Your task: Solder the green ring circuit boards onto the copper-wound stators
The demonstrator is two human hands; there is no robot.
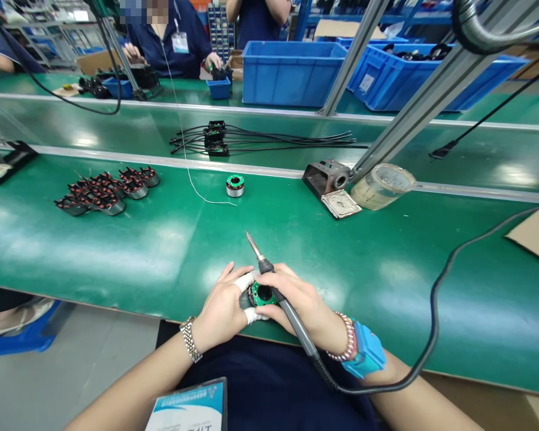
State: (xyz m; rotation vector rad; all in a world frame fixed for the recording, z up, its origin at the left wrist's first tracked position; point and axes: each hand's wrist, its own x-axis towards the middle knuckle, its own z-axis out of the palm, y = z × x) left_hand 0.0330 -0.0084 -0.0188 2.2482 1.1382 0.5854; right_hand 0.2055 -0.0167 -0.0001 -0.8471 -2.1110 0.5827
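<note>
Near the table's front edge, my left hand (227, 302) grips a round motor part with a green ring board (257, 294), its thumb and a finger wrapped in white tape. My right hand (303, 299) holds a soldering iron (295, 322) slantwise, the metal tip pointing up and away to the left. Fingers of the same hand also touch the green board. Another round part with a green top (235, 185) stands upright farther back. The end of a thin solder wire (206, 200) lies just left of it.
Several wound cores (105, 190) lie at the left. A metal stand (330, 176), a pad (341, 203) and a cloudy jar (382, 187) are back right. The iron's cable (435, 299) loops across the right. Black cable assemblies (215, 139), blue bins (291, 75) and people are beyond.
</note>
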